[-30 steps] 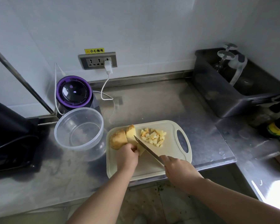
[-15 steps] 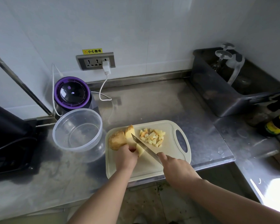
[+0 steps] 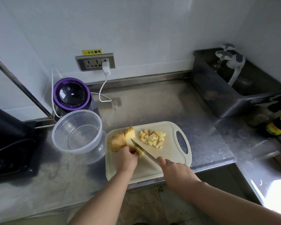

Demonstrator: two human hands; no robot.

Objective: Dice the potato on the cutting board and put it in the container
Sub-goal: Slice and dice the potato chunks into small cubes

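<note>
A pale cutting board (image 3: 170,153) lies on the steel counter. On its left part sit a big potato chunk (image 3: 116,140) and a cut yellow piece (image 3: 129,133). A pile of small potato dice (image 3: 152,138) lies further right. My left hand (image 3: 126,159) curls its fingers over a potato slice (image 3: 140,153) and holds it down. My right hand (image 3: 174,171) grips a knife (image 3: 144,151); the blade lies across that slice, tip pointing up-left. The clear plastic container (image 3: 77,131) stands left of the board with nothing in it.
A purple-lidded appliance (image 3: 71,94) with a white cable stands behind the container below a wall socket (image 3: 95,62). A dark bin (image 3: 225,93) with glassware is at the back right, a bottle (image 3: 277,125) at the right edge, a black appliance (image 3: 8,142) at far left.
The knife blade has shifted slightly along the slice under my left hand. Both hands stay on the board; the view has drifted a little.
</note>
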